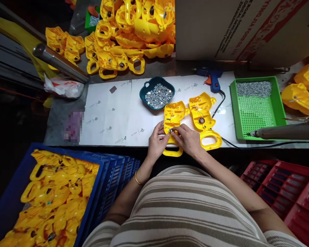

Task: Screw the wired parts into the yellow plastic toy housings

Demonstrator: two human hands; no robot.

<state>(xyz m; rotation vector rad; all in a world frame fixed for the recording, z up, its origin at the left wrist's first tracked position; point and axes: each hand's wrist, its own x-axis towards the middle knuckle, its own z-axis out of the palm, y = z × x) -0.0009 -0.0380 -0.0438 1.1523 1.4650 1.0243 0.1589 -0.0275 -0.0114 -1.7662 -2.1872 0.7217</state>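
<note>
A yellow plastic shell (174,112) with a loop handle and thin wires inside lies open side up at the table's front edge. My left hand (157,141) grips its left side, the fingers curled at the rim. With thumb and fingertips, my right hand (190,140) pinches a small round metal part (171,130) at the lower end of the shell. Its exact kind is partly hidden by the fingers. Just to the right lies a second yellow shell (197,108), with a dark round speaker (201,120) and wires in it.
Behind the shells sit a dark teal bowl (144,97) of small metal pieces and a blue glue gun (214,77). A green basket (257,113) holds screws. Yellow shells pile (144,34) beside a carton (221,31). A blue crate (92,192) of shells and red crates (280,188) flank me.
</note>
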